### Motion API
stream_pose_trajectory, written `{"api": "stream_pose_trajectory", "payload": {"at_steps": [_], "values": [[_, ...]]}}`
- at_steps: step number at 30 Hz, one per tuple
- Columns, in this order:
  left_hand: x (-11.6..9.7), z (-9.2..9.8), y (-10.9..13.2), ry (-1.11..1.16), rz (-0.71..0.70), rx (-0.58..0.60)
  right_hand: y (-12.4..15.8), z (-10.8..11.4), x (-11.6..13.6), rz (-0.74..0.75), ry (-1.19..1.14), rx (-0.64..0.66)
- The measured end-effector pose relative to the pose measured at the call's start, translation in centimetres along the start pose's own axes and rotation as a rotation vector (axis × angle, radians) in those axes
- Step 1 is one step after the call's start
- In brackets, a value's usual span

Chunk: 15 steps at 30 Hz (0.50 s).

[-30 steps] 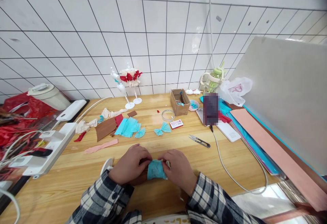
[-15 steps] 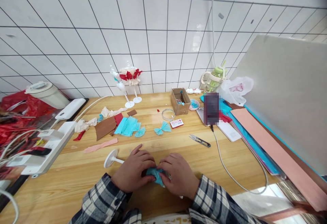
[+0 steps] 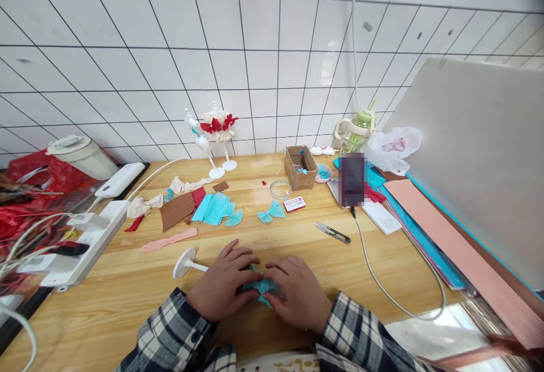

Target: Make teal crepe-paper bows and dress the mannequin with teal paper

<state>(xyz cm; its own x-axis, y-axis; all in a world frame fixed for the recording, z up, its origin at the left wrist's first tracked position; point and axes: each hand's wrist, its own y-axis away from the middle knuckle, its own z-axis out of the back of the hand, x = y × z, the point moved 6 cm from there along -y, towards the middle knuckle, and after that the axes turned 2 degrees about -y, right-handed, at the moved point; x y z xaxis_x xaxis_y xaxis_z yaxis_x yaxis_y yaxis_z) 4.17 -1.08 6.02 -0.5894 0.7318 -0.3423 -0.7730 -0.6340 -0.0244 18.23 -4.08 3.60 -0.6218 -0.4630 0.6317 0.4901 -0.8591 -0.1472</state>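
Note:
Both my hands are together near the table's front edge, on a piece of light-blue crepe paper [image 3: 264, 287]. My left hand [image 3: 227, 281] pinches its left side, and my right hand [image 3: 297, 290] pinches its right side with thumb and fingers. A small white stand [image 3: 186, 263] lies tilted on its side. Its round base shows at the left, and its stem runs behind my left hand, where the rest is hidden. Beyond my hands lie a blue paper bow [image 3: 271, 212] and pleated blue paper sheets [image 3: 210, 209].
Thread snips [image 3: 333, 232] lie to the right, near a cable. Farther back are a small labelled box [image 3: 294, 205], a wire ring [image 3: 280, 189] and a cardboard box [image 3: 301, 171]. Two white mini mannequins [image 3: 219, 134] stand by the tiled wall. A power strip [image 3: 87, 247] runs along the left.
My fingers have shifted slightly on the blue crepe paper, and it shows more spread between them. The stand's base stays in place. The view has moved slightly.

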Motion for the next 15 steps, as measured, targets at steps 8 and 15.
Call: {"api": "stream_pose_trajectory", "payload": {"at_steps": [8, 15], "values": [[-0.1, -0.4, 0.6, 0.039, 0.017, -0.061, 1.0, 0.4, -0.9, -0.022, -0.033, 0.037], [-0.6, -1.0, 1.7, -0.053, -0.083, -0.137, 1.8, 0.2, -2.2, -0.092, 0.061, 0.111]]}}
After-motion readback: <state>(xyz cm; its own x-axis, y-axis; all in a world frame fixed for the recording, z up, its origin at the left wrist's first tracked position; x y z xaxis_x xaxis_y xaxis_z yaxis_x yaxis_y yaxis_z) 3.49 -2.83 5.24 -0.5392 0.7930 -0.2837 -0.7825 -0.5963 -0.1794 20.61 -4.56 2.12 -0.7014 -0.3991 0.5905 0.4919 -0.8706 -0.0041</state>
